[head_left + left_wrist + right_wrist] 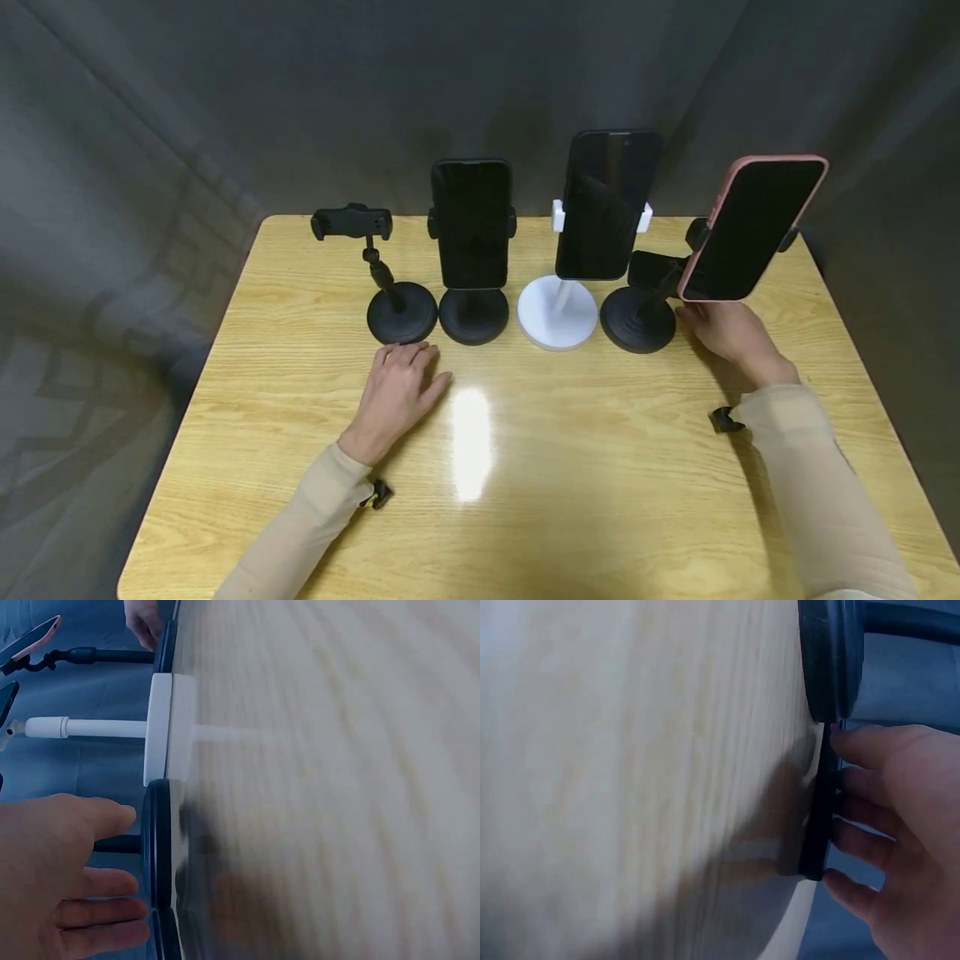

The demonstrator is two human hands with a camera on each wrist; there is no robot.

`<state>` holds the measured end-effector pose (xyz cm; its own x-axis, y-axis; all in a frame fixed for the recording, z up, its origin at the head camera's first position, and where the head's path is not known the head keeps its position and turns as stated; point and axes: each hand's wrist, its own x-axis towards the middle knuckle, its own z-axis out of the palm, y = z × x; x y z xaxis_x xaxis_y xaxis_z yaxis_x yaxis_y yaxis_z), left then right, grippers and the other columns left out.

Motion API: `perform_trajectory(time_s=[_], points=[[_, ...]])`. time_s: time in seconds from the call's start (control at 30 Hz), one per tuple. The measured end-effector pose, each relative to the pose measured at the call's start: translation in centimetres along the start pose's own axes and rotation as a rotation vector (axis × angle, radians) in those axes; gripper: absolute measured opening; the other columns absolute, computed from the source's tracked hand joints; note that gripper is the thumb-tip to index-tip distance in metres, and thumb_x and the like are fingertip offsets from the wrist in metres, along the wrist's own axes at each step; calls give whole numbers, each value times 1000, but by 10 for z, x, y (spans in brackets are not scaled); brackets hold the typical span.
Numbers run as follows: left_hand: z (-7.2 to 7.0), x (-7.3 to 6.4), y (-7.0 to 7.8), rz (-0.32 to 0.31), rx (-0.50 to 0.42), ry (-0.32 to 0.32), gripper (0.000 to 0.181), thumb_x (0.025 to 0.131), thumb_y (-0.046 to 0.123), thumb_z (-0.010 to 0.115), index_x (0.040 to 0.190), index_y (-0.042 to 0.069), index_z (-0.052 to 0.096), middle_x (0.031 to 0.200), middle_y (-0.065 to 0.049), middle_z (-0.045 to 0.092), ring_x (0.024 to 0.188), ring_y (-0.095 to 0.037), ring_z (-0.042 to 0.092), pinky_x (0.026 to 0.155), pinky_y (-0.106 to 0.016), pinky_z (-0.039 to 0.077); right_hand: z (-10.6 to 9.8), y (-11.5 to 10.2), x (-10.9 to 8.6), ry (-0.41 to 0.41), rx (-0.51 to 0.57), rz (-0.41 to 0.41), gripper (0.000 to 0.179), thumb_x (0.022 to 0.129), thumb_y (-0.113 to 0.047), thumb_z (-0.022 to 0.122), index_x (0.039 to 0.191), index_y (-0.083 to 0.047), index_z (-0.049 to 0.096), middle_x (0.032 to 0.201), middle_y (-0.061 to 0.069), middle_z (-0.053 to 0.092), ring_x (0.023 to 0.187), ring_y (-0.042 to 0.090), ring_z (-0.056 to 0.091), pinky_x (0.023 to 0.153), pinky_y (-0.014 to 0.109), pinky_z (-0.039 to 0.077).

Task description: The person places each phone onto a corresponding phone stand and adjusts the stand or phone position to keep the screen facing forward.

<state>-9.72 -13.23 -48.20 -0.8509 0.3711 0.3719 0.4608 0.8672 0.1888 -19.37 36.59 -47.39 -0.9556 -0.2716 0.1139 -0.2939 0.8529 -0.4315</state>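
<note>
My left hand (392, 398) rests on the table with fingers loosely extended, just in front of the leftmost black phone stand (401, 315), whose holder has no phone in it. My right hand (731, 335) reaches beside the rightmost black stand (637, 323), partly hidden under a pink-cased phone (753, 229) held tilted in that stand. In the right wrist view, the right hand (907, 817) has its curled fingers and thumb on a flat black phone (821, 817) lying on the table. The same phone (651, 268) shows partly behind the stand in the head view.
A black phone (472, 225) stands in a second black stand (474, 321). Another dark phone (609, 204) is clamped in a white stand (557, 321). The bases stand in a close row along the wooden table (570, 467). A dark curtain (480, 75) hangs behind.
</note>
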Motion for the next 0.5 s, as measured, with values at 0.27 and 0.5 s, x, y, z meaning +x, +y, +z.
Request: perform_trajectory(time_s=[0.27, 0.5], points=[[3, -1, 3, 25, -5, 10, 39, 93, 34, 77, 114, 0, 74, 114, -15, 74, 108, -32, 69, 98, -50, 51, -11, -4, -14, -5, -27, 68, 34, 98, -11, 69, 129, -6, 56, 127, 28, 58, 115, 50, 56, 83, 74, 46], [4, 1, 3, 24, -2, 4, 40, 94, 34, 76, 114, 0, 74, 115, -16, 74, 110, -30, 69, 100, -50, 50, -13, 1, 2, 24, 40, -16, 42, 88, -4, 80, 121, -1, 55, 116, 23, 58, 106, 42, 56, 89, 63, 46]])
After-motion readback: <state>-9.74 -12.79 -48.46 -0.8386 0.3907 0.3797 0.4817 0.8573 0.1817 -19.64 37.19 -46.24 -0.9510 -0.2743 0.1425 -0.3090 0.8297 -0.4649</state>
